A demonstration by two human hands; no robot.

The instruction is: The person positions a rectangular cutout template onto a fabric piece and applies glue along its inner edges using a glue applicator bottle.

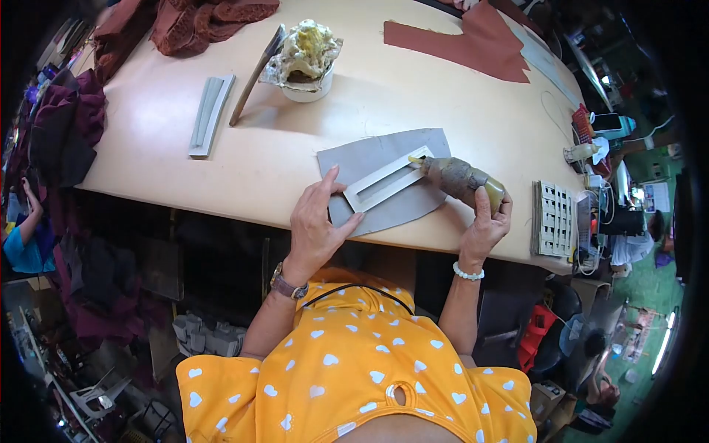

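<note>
**While the right hand (487, 224) tilts a bottle (469, 183), the left hand (314, 220) meets a pale frame (384, 171)**

The frame, long and rectangular with an open middle, lies slanted on a flat grey piece (336, 157) at the near edge of the desk (273, 173). The right hand's fingers are closed around the base of the bottle, whose wrapped body leans with its nozzle pointing to about 10 o'clock, at the frame's upper right end. The left hand's fingers are spread wide at the frame's lower left end, the thumb touching the corner; how firmly they press, one cannot tell.

From the frame, a crusted white pot (304, 66) stands at 11 o'clock, a long flat stick (255, 81) leaning beside it. Pale strips (209, 118) lie at 10 o'clock, with dark red cloth (199, 26) farther off between 10 and 11. A rust-coloured piece (473, 48) lies at 1 o'clock, and a slotted stack (554, 218) sits between 3 and 4 o'clock
</note>
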